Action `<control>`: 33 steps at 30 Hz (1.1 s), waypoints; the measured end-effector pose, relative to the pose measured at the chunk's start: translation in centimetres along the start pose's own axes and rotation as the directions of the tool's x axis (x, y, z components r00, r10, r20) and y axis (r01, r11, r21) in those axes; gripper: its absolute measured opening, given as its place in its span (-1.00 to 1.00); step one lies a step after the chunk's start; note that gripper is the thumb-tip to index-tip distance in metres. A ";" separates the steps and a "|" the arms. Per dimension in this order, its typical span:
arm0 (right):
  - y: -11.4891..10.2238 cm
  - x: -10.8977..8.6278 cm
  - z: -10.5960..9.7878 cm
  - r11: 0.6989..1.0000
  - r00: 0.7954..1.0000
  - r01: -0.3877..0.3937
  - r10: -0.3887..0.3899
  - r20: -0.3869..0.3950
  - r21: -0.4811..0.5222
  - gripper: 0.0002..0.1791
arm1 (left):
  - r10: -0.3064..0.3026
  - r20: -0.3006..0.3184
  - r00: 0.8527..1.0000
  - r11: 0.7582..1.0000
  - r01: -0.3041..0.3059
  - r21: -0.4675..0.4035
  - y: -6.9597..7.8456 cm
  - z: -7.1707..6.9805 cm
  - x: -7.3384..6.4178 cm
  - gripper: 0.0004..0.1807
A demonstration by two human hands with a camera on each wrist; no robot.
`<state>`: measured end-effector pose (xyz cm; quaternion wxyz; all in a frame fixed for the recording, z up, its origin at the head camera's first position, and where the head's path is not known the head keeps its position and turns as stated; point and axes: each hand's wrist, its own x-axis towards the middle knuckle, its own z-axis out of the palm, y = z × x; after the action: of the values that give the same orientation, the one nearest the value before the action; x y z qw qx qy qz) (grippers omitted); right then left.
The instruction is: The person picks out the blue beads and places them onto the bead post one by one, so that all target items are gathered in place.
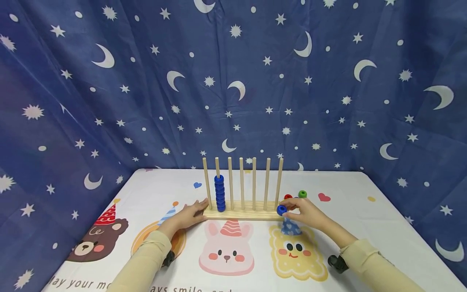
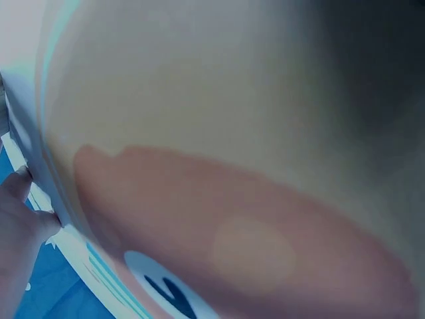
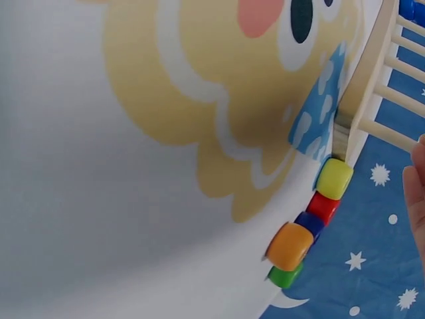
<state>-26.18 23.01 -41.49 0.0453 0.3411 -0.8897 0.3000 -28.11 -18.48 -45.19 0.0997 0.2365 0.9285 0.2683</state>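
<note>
A wooden abacus (image 1: 237,215) with several upright pegs stands on the table. Blue beads (image 1: 220,194) are stacked on its second peg from the left. At the base's left end, my left hand (image 1: 187,215) holds the end between thumb and fingers. My right hand (image 1: 306,213) pinches a single blue bead (image 1: 281,210) between thumb and fingertips, near the base's right end and below the top of the pegs. In the right wrist view only part of the right hand (image 3: 416,193) shows at the edge, and its bead is out of sight.
Behind the right hand lie loose beads: yellow (image 3: 335,178), red (image 3: 324,207), dark blue (image 3: 310,226), orange (image 3: 289,246) and green (image 3: 285,274). A white cloth with cartoon prints (image 1: 226,251) covers the table. A blue starry curtain (image 1: 233,101) hangs behind it.
</note>
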 end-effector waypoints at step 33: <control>-5.1 0.9 0.6 0.995 0.992 0.096 -0.095 -0.087 0.007 -0.66 | 0.007 0.003 1.000 1.000 -0.007 -0.007 0.2 -0.3 0.1 -0.33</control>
<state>-23.58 19.15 -39.14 0.0962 0.3702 -0.8680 0.3168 -28.20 -18.49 -44.81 0.1008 0.2400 0.9265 0.2717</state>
